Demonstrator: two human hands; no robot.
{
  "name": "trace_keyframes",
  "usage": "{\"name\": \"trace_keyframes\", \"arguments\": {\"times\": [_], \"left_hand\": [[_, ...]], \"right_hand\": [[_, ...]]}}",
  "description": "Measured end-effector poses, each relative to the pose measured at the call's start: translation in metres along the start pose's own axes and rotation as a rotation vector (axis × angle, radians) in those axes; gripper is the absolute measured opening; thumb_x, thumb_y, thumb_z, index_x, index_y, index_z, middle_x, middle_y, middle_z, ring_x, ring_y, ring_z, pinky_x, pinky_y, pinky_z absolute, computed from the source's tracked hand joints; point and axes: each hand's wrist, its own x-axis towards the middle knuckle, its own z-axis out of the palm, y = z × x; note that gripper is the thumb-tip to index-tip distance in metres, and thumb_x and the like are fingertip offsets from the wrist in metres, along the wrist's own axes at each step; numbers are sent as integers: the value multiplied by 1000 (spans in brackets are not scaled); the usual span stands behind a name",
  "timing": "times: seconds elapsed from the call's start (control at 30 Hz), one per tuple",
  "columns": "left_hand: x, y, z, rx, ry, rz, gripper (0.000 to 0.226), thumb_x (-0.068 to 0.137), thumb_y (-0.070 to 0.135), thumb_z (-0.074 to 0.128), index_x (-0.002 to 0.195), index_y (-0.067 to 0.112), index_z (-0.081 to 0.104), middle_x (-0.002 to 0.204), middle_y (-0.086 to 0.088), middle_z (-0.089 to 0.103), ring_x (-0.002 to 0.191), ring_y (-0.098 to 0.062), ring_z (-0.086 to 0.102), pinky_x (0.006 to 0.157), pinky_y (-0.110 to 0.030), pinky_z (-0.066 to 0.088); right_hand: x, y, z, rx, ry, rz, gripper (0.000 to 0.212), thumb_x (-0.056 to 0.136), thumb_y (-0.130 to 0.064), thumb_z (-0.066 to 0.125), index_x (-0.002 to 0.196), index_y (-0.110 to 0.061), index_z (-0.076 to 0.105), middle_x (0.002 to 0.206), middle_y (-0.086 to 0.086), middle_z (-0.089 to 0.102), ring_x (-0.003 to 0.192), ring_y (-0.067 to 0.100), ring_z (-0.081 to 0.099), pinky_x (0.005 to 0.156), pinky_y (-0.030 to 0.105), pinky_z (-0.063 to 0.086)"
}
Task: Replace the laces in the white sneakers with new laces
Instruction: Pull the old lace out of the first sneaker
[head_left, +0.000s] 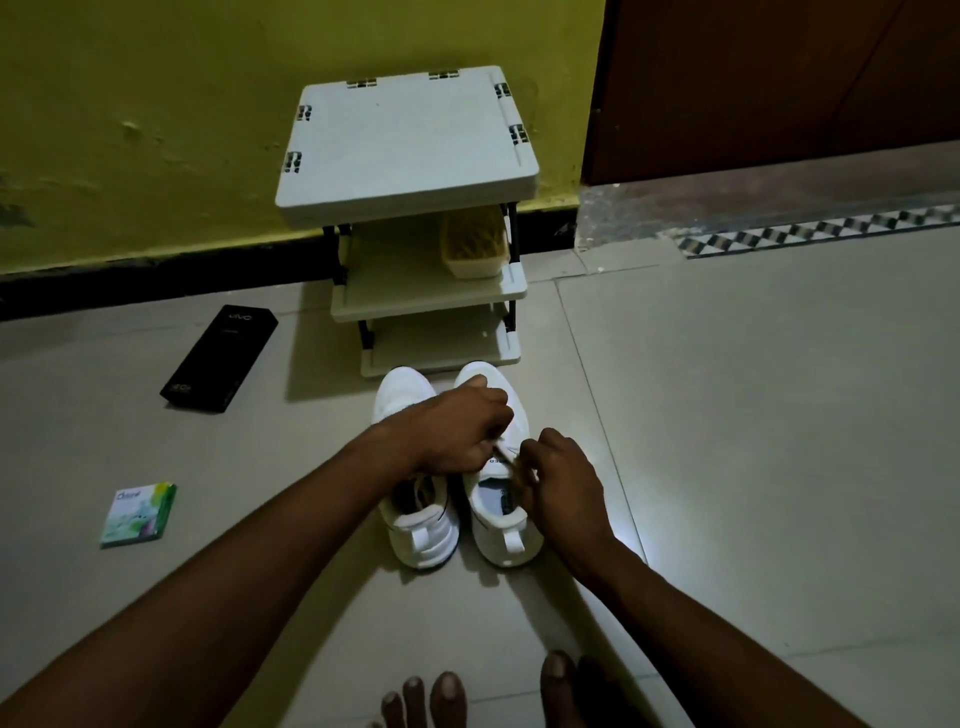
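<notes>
White sneakers (423, 530) stand side by side on the tiled floor (727, 415), just past your toes (447, 696). Your right hand (558, 483) pinches the lace (506, 457) over the right shoe (501, 525). Your left hand (457, 431) reaches across and pinches the same lace, fingers curled. Green packet (139, 513) left, black box (218, 358) farther, shelf rack (410, 150) against the yellow wall (156, 104).

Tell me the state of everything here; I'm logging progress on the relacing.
left hand: pinches the lace
right hand: pinches the lace
lace: held between both hands over the tongue
right sneaker: upright on the floor, being worked on
left sneaker: upright beside it, lacing hidden by the forearm
black box: closed, lying flat
green packet: lying flat
rack: standing against the wall
</notes>
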Motion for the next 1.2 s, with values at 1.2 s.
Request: {"name": "trace_keyframes", "arguments": {"times": [1.2], "left_hand": [[-10,17,31,-527,348,-443,21,86,0,68,86,20,76,91,-1,66,87,-11,61,82,-25,47]], "right_hand": [[-10,17,15,116,136,-38,40,95,-45,40,117,-20,62,100,-7,46,87,14,51,63,37,50]]}}
